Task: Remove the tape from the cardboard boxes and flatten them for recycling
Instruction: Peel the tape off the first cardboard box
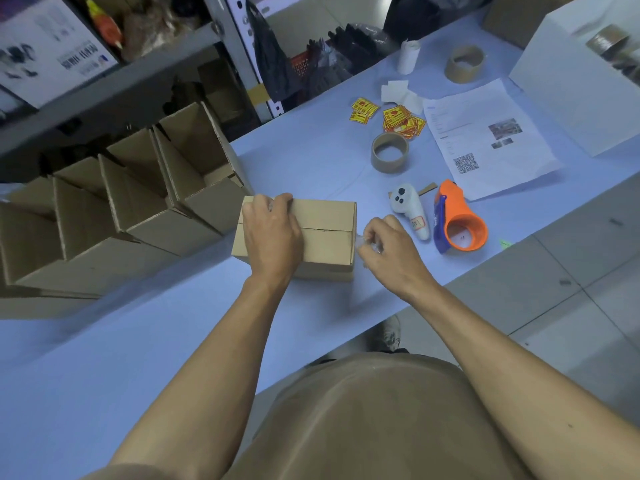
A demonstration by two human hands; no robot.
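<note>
Two bare forearms reach out from the bottom of the view over the pale blue table (166,341). From the grip outward: the right hand (388,251) has its thumb and fingers curled together, pinching a crumpled strip of clear tape (369,244) just off the right end of a closed cardboard box (325,237). The left hand (273,230) lies on top of that box with its fingers curled over the far left edge — a clamped hold, pressing the box down onto the table. The box sits flat in the middle of the table, its top flaps shut with the seam running lengthwise and bare cardboard showing along it.

Just right of the right hand lie a white handheld controller (408,213) and, beside it, an orange tape dispenser (457,220), near each other. Farther back stands an empty brown tape core (389,152); behind it lie scattered yellow stickers (391,119), and to its right a printed sheet (485,136) with a QR code. A second tape core (464,63) and a white paper roll (408,56) sit near the table's far edge.

To the left of the held box, a row of open cardboard boxes (145,188) stands side by side — flaps up, touching one another.
</note>
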